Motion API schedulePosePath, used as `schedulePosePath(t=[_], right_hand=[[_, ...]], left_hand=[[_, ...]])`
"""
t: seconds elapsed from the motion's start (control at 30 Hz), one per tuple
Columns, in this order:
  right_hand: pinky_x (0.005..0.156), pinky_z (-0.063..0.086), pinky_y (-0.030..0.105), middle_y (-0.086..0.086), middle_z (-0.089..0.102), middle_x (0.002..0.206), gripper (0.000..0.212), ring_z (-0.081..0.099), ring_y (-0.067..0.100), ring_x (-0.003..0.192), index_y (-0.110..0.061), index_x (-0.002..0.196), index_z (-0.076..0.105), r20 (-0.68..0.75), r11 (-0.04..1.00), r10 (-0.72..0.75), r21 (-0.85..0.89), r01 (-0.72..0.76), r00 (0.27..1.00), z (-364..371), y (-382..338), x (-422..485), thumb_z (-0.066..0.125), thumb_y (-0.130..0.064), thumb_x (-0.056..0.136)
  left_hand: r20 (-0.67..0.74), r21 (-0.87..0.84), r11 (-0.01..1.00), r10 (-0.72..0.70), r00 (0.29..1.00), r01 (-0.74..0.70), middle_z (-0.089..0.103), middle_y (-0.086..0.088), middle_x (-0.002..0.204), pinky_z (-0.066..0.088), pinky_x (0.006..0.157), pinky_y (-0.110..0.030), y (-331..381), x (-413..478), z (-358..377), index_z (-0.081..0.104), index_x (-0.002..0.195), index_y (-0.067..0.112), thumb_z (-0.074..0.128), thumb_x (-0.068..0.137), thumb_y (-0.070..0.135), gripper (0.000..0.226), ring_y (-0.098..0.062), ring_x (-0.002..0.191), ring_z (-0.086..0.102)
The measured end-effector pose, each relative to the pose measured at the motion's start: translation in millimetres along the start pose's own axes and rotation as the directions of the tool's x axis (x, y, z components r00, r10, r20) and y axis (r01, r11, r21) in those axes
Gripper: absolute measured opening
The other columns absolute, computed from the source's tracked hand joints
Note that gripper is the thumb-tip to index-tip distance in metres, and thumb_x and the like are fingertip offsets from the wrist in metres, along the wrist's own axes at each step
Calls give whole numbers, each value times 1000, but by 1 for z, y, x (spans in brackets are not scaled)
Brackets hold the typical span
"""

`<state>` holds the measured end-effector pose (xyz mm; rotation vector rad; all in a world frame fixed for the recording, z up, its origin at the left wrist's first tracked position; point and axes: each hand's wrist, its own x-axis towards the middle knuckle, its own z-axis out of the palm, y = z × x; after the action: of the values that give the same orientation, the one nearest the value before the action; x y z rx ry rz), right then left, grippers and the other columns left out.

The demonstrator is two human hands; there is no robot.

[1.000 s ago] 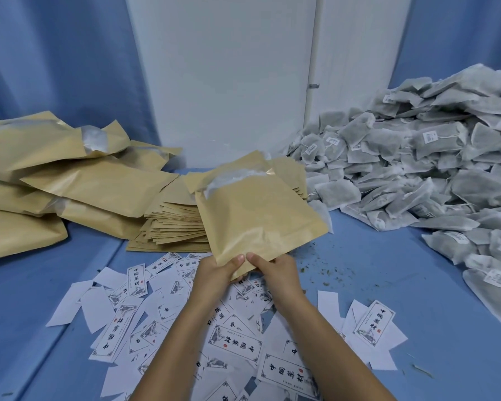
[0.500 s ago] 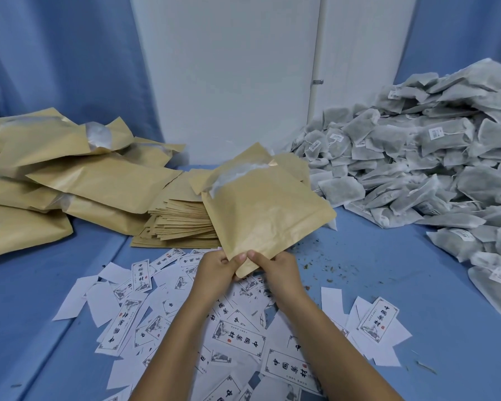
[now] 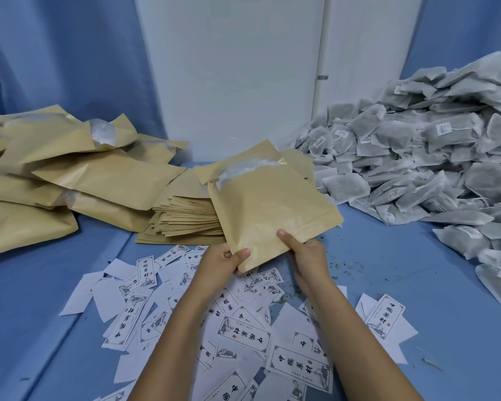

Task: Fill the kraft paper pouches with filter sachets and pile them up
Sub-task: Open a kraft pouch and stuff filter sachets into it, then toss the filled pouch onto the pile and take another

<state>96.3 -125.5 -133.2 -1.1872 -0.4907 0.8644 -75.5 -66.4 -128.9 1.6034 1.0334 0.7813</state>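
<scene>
A kraft paper pouch [image 3: 269, 209] is held up over the table's middle, its open mouth at the top showing white filter sachet material inside. My left hand [image 3: 220, 261] pinches its lower left corner with the thumb on the front. My right hand [image 3: 304, 253] grips the bottom edge further right, thumb on the front. Filled pouches [image 3: 78, 180] are piled at the left. A flat stack of empty pouches [image 3: 185, 218] lies behind the held one. A big heap of grey filter sachets [image 3: 422, 157] fills the right side.
Several white printed labels and backing papers [image 3: 237, 331] are strewn on the blue table [image 3: 417, 285] under my forearms. Loose herb crumbs dot the table near my right hand. A white wall panel [image 3: 229, 76] and blue curtains stand behind.
My right hand has slid to the right along the pouch's bottom edge, away from my left hand. The pouch stays held upright in about the same place.
</scene>
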Motion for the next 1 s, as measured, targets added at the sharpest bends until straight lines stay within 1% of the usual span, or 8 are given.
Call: schedulePosePath(t=[0.13,0.27,0.37,0.47,0.57,0.7,0.83,1.0], right_hand=[[60,51,18,5,74,89,24,67,12,72,2,93,71,-51,1000,-26,5,27,998,-19,-12,10,79,-12,76],[62,52,17,-2,73,78,10,67,10,71,-9,77,69,-41,1000,-12,5,12,999,-20,-10,10,78,-11,77],[55,49,14,-5,69,64,26,63,6,58,-15,59,63,-38,995,-60,71,63,997,-23,-14,10,73,-10,83],[62,54,16,1,73,73,13,68,11,68,-7,70,68,-22,993,-82,78,83,996,-28,-18,10,71,-7,83],[56,52,16,2,72,72,13,68,10,64,-5,71,66,-62,989,-68,124,75,996,-27,-18,9,70,-4,83],[53,52,20,0,70,72,14,66,9,60,-4,84,64,-57,960,-24,276,39,998,-26,-20,10,57,-10,95],[62,54,26,8,68,66,26,64,18,52,-1,80,64,2,987,-126,-99,125,992,-31,-23,11,50,-14,99],[47,53,26,17,66,63,30,63,23,46,1,124,50,107,937,-137,-307,164,985,-24,-34,4,32,0,99]], left_hand=[[19,-1,1000,-7,1000,7,74,11,79,51,73,-25,-5,0,-12,70,95,24,64,92,22,7,-4,73,68],[18,-4,1000,-11,1000,12,74,9,79,52,78,-30,-4,0,-10,69,90,26,65,91,22,6,-7,72,68],[-34,32,999,2,999,0,71,13,66,49,66,-21,-5,2,-17,70,88,25,65,91,24,6,0,60,64],[-71,31,999,-15,997,17,67,12,58,46,59,-18,-8,2,-21,70,88,19,64,91,22,8,-3,55,61],[-65,16,1000,-24,998,25,65,10,61,47,61,-21,-8,3,-18,69,92,16,64,92,20,7,-9,57,60],[-112,13,1000,-4,994,5,59,14,57,44,59,-21,-9,7,-18,65,87,20,61,94,23,8,-2,54,55],[-194,-278,960,-83,978,26,66,9,69,50,62,-24,-6,7,-15,63,91,14,57,96,21,11,-5,54,59],[-188,-173,985,-37,981,3,64,-1,85,46,48,-22,15,17,-22,57,114,16,51,98,15,17,-8,42,52]])
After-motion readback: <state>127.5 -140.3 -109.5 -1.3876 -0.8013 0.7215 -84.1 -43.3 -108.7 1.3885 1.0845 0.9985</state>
